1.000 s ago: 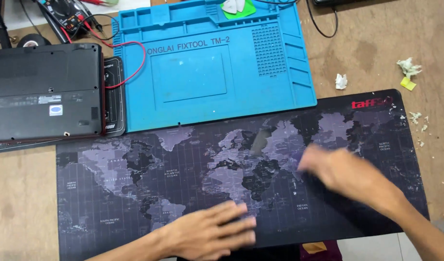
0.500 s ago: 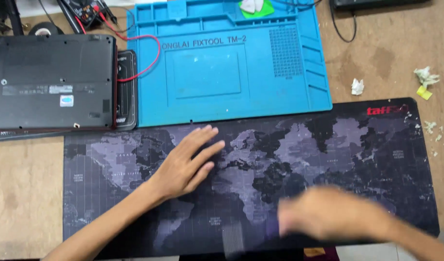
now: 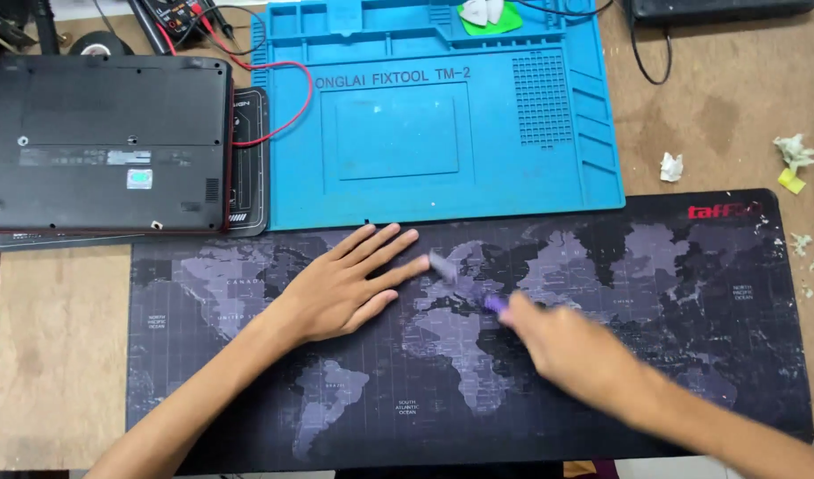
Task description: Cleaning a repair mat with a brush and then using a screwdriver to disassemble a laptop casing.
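My left hand (image 3: 340, 288) lies flat, fingers spread, on the dark map mat (image 3: 655, 355). My right hand (image 3: 567, 341), blurred, grips a small purple-handled tool (image 3: 465, 284) just right of it, over the mat's middle.

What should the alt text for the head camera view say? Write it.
Two bare hands work on a dark world-map desk mat: the left hand lies flat, the blurred right hand holds a small brush. Behind lie a blue repair mat and a closed black laptop.
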